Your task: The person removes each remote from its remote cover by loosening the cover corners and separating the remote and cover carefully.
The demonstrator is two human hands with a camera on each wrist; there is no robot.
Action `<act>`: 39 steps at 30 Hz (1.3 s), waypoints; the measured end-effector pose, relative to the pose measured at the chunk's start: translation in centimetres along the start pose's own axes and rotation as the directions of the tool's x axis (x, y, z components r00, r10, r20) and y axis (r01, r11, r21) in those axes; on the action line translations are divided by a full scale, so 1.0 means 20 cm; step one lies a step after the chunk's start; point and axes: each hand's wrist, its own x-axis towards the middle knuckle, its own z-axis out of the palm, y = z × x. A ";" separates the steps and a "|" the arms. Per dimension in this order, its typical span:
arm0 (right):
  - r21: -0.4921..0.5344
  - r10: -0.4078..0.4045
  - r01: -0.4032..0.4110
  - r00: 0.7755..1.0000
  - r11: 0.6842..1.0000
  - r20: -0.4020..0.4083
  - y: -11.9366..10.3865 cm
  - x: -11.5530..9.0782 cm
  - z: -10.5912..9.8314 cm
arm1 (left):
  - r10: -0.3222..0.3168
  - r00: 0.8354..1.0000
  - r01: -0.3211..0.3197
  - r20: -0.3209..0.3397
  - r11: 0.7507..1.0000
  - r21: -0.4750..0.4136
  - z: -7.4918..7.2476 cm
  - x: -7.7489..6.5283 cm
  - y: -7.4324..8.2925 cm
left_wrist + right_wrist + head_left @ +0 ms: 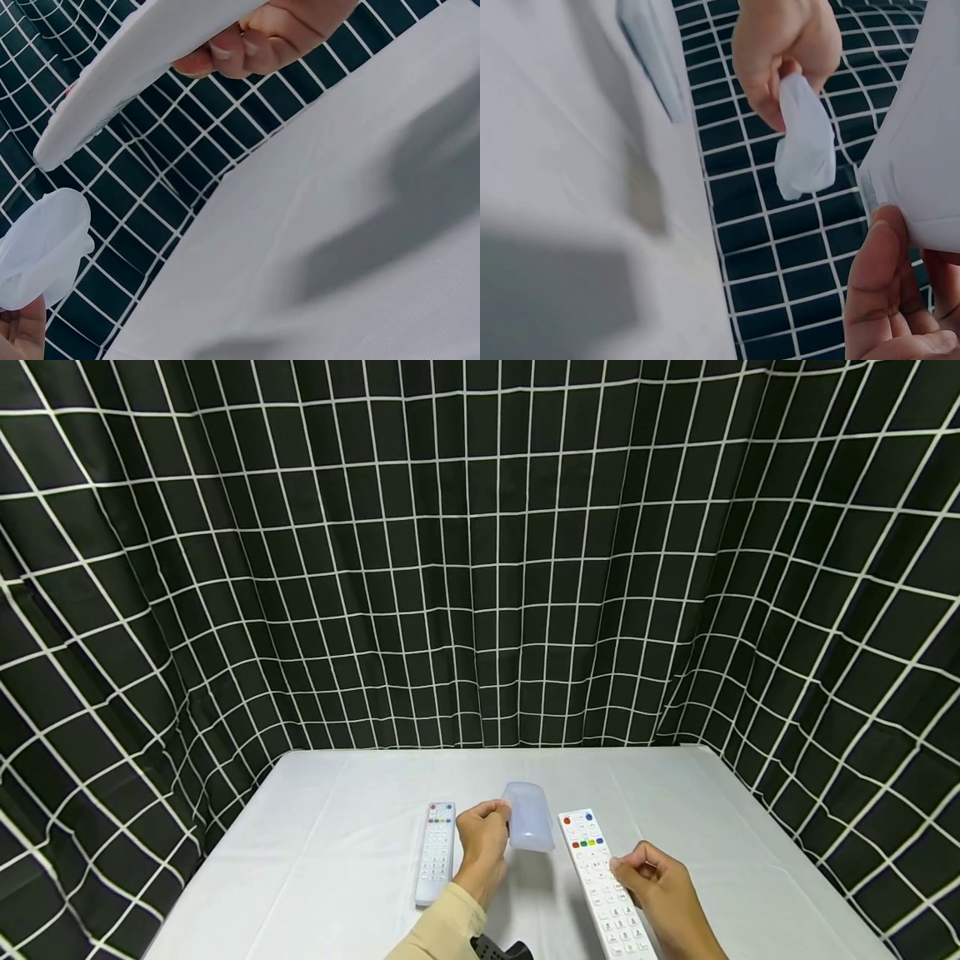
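My left hand [482,839] pinches a translucent, soft-looking remote control cover [529,820] by its left side, above the table. In the right wrist view the cover [806,150] hangs limp from the fingers. My right hand [663,893] grips a white remote control [600,885] by its right edge, with its buttons facing up and its top end tilted toward the cover. A gap separates the two. Seen from the left wrist, the remote control [127,71] is clear of the tabletop. Left of my left hand lies a second remote control [436,852], buttons up.
A white cloth covers the table [322,852], and shadows of the hands fall across it. Behind and at both sides hangs a black curtain [480,568] with a white grid. A dark strap [498,948] shows at my left wrist, below a beige sleeve [442,927].
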 end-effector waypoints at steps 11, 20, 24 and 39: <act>0.030 0.060 -0.059 0.998 0.998 -0.018 -0.02 0.07 -0.04 | 0.009 1.000 -0.008 0.017 0.998 -0.059 0.00 -0.02 0.01; -0.014 0.098 -0.099 0.994 0.995 -0.049 0.00 0.12 -0.07 | 0.006 0.999 -0.003 0.031 0.996 -0.093 0.00 -0.04 0.04; -0.012 0.107 -0.108 0.992 0.994 -0.059 0.04 0.13 -0.08 | 0.006 1.000 -0.003 0.028 0.995 -0.103 0.00 -0.05 0.05; -0.027 0.164 -0.167 0.984 0.986 -0.072 0.18 0.19 -0.10 | 0.010 1.000 -0.007 0.019 0.993 -0.114 -0.01 -0.07 0.06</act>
